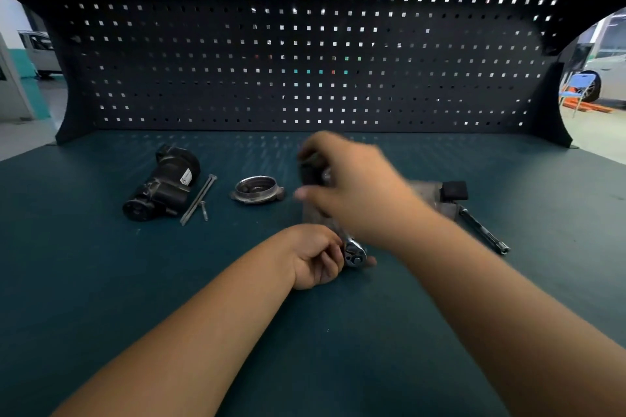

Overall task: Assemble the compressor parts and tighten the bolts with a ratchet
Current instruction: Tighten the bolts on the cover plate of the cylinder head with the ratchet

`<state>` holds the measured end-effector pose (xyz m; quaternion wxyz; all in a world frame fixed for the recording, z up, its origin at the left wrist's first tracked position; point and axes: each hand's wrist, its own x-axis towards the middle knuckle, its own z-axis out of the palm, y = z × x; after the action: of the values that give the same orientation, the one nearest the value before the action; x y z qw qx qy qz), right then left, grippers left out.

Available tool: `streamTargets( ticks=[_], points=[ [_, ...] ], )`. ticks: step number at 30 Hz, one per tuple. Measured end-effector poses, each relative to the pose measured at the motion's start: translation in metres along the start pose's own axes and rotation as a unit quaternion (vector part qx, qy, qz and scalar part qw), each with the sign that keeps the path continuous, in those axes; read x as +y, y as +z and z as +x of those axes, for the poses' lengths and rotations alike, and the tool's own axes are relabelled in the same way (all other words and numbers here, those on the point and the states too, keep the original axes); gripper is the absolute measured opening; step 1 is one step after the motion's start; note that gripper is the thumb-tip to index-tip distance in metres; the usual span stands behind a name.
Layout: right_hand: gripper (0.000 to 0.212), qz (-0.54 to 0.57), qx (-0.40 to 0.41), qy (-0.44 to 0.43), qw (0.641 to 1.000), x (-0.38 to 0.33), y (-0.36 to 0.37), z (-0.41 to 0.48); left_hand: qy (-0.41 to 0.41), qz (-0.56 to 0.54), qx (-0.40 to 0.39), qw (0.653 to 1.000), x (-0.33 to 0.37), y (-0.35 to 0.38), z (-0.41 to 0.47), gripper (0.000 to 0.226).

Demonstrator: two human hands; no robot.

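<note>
Bench: we look down on a dark teal mat (101, 281) that runs wide to both sides and meets a black pegboard (305, 61) along its back edge.
Side edges: the pegboard's curved ends open onto a workshop floor, where we see a blue chair (579, 85) at the right.
Left hand (318, 256): our fingers curl tight against the chrome head of the ratchet (355, 252), with the thumb tip showing past it.
Right hand (352, 189): blurred, but wrapped round the ratchet's dark grip, raised above the mat.
Compressor housing (430, 196): a grey casting on the mat, mostly hidden under our right hand, with the ratchet head at its near end.
Compressor body (162, 183): black, lying on its side, well apart to the left.
Long bolts (198, 200): just beside the body, with a short bolt (204, 210) next to them.
End cap (257, 189): a metal ring, open side up, between the bolts and our hands.
Extension bar (482, 230): slanting toward the near right below a black block (455, 189), with the mat stretching on beyond it.
</note>
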<state>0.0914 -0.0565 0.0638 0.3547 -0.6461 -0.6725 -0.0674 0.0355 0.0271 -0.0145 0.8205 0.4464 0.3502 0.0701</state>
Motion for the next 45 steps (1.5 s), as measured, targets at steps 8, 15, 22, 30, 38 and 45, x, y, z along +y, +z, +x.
streamTargets(
  ticks=[8, 15, 22, 30, 38, 45],
  points=[
    [0.023, -0.103, -0.076, -0.108, 0.986, -0.004, 0.027, 0.018, 0.012, 0.008, 0.007, 1.000, -0.001, -0.003, -0.001, 0.040],
    [0.024, -0.110, 0.046, -0.014, 0.993, 0.034, -0.045, -0.030, -0.034, 0.031, -0.014, 0.999, 0.001, -0.005, 0.011, 0.017],
    [0.018, -0.174, -0.106, 0.192, 0.960, 0.099, -0.046, -0.107, -0.032, 0.048, -0.005, 0.998, 0.001, -0.006, 0.011, 0.027],
    [0.014, -0.089, 0.004, 0.200, 0.976, 0.092, -0.058, -0.086, -0.026, 0.043, 0.016, 0.999, -0.001, -0.001, 0.012, 0.026],
    [0.028, -0.047, -0.001, -0.114, 0.992, 0.001, -0.004, 0.000, -0.009, 0.057, 0.003, 0.998, 0.000, -0.001, 0.009, 0.036],
    [0.028, -0.045, 0.039, -0.093, 0.994, 0.023, -0.016, -0.009, -0.016, 0.045, 0.004, 0.999, 0.001, -0.002, 0.012, 0.020]
  ],
)
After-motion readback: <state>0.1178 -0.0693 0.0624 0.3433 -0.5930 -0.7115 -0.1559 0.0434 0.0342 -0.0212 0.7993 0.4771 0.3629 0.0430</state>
